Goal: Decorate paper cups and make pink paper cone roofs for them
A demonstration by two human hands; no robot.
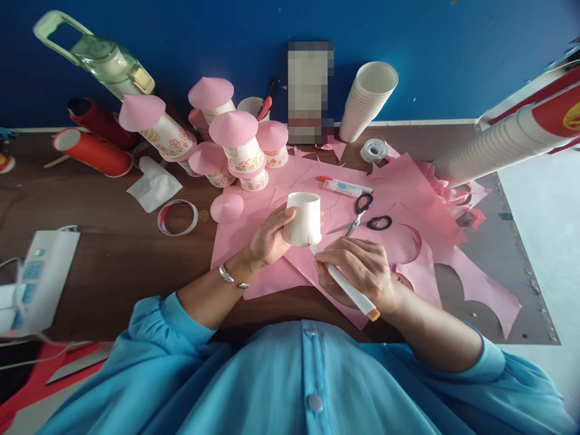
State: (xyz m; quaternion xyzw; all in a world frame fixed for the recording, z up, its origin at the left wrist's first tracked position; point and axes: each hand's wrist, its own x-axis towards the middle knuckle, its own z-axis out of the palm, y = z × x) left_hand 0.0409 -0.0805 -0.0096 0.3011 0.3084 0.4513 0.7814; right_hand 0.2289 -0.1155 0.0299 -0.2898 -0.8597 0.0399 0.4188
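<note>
My left hand (270, 235) is wrapped round a white paper cup (303, 219), held upside down above pink paper (263, 269). Small marks show near the cup's lower rim. In my right hand (357, 269) is a white marker (351, 290) with an orange end; its tip touches the cup near that rim. Black-handled scissors (360, 220) lie spread on the paper just beyond my right hand. At the back left stand several decorated cup towers (244, 158) with pink cone tops. A loose pink cone (226, 208) rests left of the cup.
A tape ring (177, 218), tissue (154, 184) and power strip (43, 281) are on the left. Behind are a green bottle (106, 63), a cup stack (368, 99) and a blurred upright object (310, 90). Markers (343, 188) lie ahead; a long cup stack (493, 148) extends from the right.
</note>
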